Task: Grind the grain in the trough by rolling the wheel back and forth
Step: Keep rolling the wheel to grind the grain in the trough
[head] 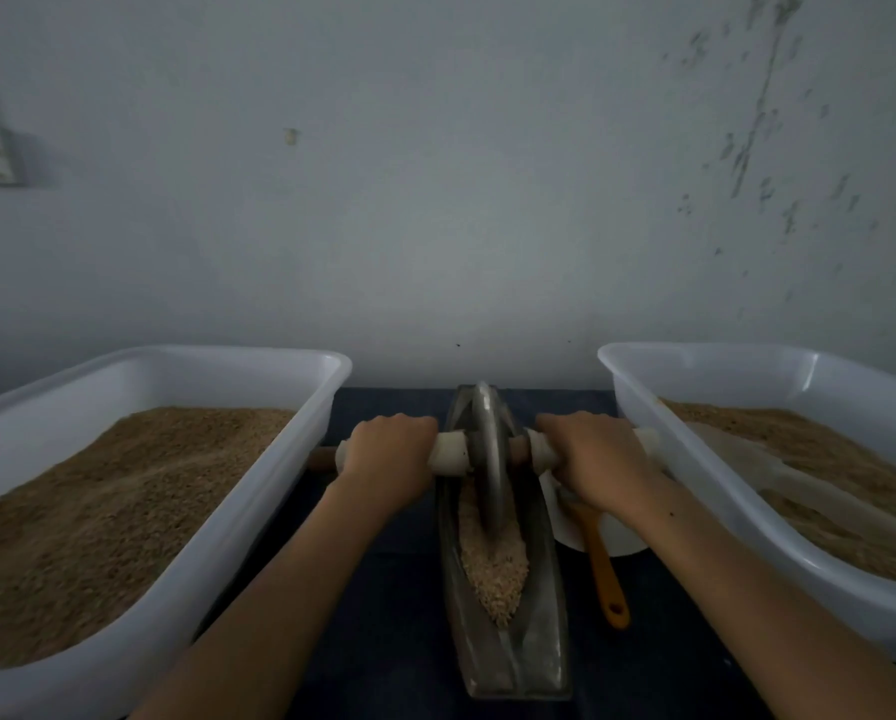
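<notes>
Now, hands: my left hand [389, 454] and right hand [594, 459] each curl tight around the axle handle [451, 454], one on either side of the wheel.
Wheel [489, 459]: upright metal disc in the far half of the trough; looks heavy and stiff, best steered from both handle ends.
Trough [544, 641]: narrow metal boat, centred on the counter [383, 605].
Grain [492, 563]: loose and pale, heaped near me.
Sides: white tubs [238, 517] of brown meal; an orange-handled brush [606, 579] on the right.

Dull grey metal trough [539, 662], smooth metal wheel [489, 449], glossy white plastic tubs [258, 485]
</notes>
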